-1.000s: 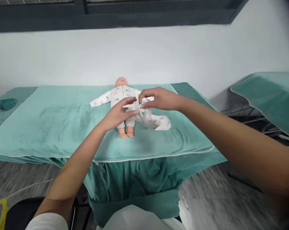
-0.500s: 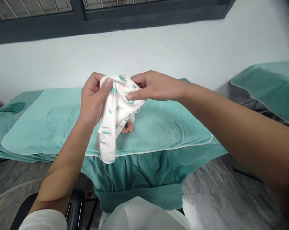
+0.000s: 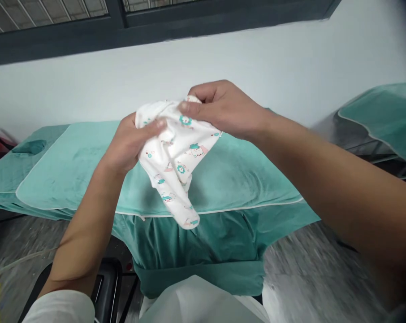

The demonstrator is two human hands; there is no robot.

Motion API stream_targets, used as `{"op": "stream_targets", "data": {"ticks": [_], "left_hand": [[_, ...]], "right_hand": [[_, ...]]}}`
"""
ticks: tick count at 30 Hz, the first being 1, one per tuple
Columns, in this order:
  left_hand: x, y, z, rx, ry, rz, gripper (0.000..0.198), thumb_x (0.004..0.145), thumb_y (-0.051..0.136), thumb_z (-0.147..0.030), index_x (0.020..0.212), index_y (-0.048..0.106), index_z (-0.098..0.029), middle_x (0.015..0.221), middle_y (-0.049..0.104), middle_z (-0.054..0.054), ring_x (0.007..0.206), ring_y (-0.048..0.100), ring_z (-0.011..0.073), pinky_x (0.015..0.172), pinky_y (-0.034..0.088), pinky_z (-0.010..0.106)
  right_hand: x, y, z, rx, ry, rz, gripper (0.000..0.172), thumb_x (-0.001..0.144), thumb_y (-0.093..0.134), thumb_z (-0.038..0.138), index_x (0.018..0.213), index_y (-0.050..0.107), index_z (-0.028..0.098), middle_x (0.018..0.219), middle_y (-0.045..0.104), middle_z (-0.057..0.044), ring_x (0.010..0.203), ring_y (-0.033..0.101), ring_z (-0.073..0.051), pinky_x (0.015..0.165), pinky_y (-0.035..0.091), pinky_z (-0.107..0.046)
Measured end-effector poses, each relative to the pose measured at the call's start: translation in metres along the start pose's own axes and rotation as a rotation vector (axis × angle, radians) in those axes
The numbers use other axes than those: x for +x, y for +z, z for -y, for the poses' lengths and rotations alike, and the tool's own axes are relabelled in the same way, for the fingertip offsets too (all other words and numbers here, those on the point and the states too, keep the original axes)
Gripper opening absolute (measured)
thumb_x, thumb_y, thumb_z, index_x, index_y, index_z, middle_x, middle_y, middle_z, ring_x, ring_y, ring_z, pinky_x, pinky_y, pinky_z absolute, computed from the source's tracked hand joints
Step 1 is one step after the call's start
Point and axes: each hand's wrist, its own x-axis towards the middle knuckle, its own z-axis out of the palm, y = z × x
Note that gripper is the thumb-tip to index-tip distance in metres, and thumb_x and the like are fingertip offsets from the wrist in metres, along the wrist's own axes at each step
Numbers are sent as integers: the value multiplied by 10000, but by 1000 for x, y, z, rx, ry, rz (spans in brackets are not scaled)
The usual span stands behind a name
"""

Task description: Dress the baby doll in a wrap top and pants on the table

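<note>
A pair of white footed baby pants, printed with small teal and pink figures, hangs between my two hands above the bed. My left hand grips the upper left side, its thumb lying on the front of the cloth. At the upper right edge, my right hand pinches the fabric between thumb and fingers. One closed foot end dangles over the front edge of the light teal mat. The cloth hides whatever lies on the mat right behind it.
The bed has a darker green cover and a face hole at its left end. Another teal-covered bed stands at the right. A black stool is at lower left; a white wall runs behind.
My hands have spread the pants wider, the right one moving up and to the right. The hanging leg has swung right. Small brown doll-like feet behind the cloth are now hidden.
</note>
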Motion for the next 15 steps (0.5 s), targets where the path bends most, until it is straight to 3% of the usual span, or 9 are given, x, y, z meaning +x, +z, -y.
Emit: {"op": "stream_targets", "data": {"ticks": [4,9,13,15], "left_hand": [[4,6,8,-33,47,-31,322,847,827,-467,989,729,-194,931,762,51,992,784,266,742,647,307],[3,1,15,5,-21,13,426,816,832,-557,1014,739,-191,853,730,31,865,784,246,660,620,292],[-3,-14,15,140,-251,295,415,628,982,-458,816,728,-190,609,656,16,595,699,223,504,562,308],[-6,-17,18,184,-332,385,383,637,984,-420,707,684,-193,518,597,7,527,651,214,483,545,324]], "right_hand": [[-5,-4,-11,-1,155,184,393,841,864,442,676,623,179,599,549,49,601,560,-77,512,415,-173],[-5,4,-23,131,181,163,334,842,849,495,812,714,190,729,698,18,701,674,-123,570,516,-197],[2,13,-31,307,56,60,419,890,773,582,827,682,178,804,710,18,746,672,-111,658,533,-210],[5,18,-38,327,69,8,447,928,711,622,845,667,184,814,691,30,764,674,-106,689,536,-214]]}}
